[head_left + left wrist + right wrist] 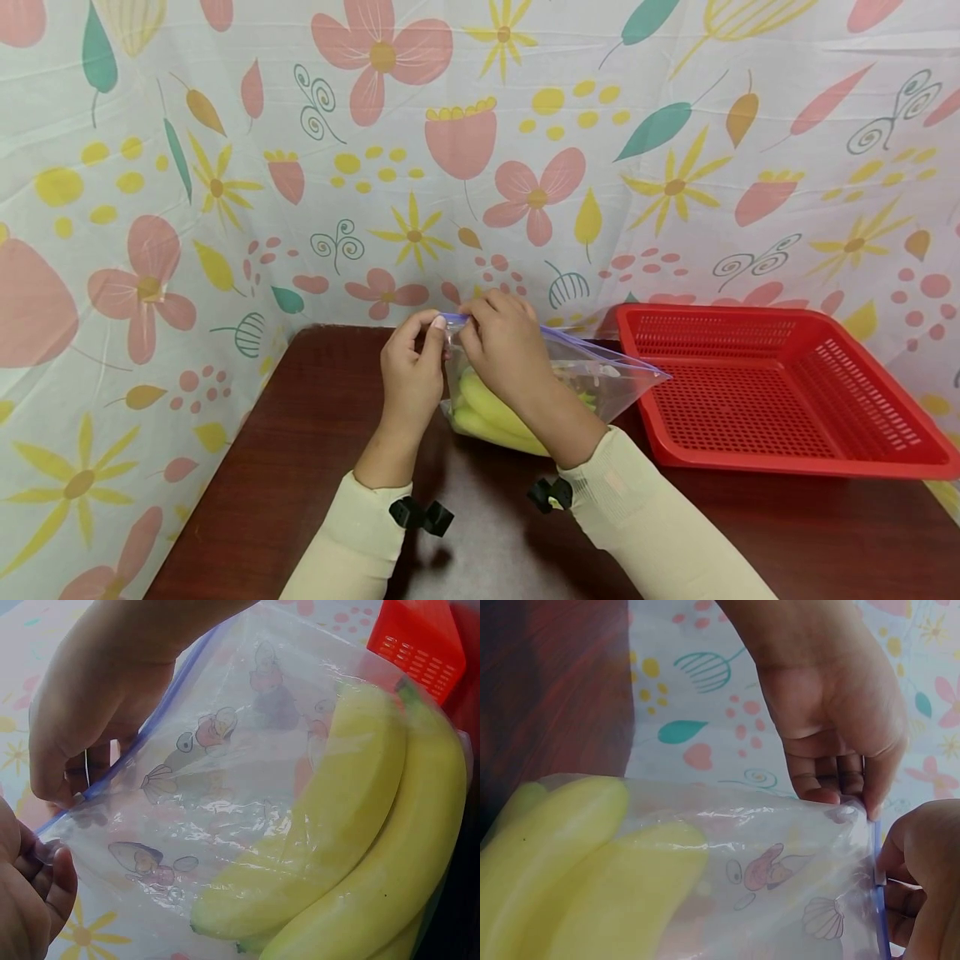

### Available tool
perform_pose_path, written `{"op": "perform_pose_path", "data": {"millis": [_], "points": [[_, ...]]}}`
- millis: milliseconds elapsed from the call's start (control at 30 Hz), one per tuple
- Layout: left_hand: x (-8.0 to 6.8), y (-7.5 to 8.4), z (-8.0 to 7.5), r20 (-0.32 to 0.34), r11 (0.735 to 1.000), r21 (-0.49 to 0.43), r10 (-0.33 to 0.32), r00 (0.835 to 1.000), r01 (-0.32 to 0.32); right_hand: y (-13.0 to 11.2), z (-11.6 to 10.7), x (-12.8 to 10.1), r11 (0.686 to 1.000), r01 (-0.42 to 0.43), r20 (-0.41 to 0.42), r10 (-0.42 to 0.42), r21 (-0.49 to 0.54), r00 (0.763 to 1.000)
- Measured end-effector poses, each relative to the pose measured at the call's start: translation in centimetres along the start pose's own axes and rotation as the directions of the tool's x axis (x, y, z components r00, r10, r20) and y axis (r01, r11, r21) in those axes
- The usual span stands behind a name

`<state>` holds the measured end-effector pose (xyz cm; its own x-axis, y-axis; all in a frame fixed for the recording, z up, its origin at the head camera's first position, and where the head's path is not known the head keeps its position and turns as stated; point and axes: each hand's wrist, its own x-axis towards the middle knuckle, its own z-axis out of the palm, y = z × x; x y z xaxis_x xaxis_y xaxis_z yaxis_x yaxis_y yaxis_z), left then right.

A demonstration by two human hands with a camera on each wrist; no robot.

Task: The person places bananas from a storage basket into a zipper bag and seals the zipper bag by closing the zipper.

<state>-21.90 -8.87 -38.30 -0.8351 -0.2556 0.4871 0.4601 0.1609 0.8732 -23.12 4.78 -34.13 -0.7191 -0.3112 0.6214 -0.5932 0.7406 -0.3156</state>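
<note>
A clear zip bag (618, 392) with a purple zip strip stands on the table, printed with small sea-themed drawings. Yellow bananas (487, 412) lie inside it, seen up close in the left wrist view (375, 832). My left hand (412, 367) pinches the bag's top left corner between thumb and fingers. Just right of it, my right hand (510, 346) pinches the purple strip (883, 922) from above. Towards the right end, the two edges of the strip look apart. My right hand and forearm hide part of the bag and bananas in the head view.
A red plastic basket (795, 462) with perforated sides stands on the right, close to the bag's right end. The dark brown table (300, 467) meets a flower-patterned cloth (525, 108) behind and at the left. A black wrist camera (420, 515) sits at each cuff.
</note>
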Motion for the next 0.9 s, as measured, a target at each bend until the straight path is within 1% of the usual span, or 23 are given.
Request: {"op": "perform_pose_path", "data": {"millis": [433, 900], "points": [[0.03, 0.02, -0.01, 0.002, 1.0, -0.011, 0.008, 1.0, -0.008, 0.21, -0.07, -0.13, 1.0, 0.006, -0.031, -0.005, 0.008, 1.0], [0.01, 0.12, -0.16, 0.003, 1.0, 0.004, 0.004, 1.0, -0.004, 0.58, -0.03, -0.21, 1.0, -0.006, -0.044, 0.006, 0.017, 0.999]]}}
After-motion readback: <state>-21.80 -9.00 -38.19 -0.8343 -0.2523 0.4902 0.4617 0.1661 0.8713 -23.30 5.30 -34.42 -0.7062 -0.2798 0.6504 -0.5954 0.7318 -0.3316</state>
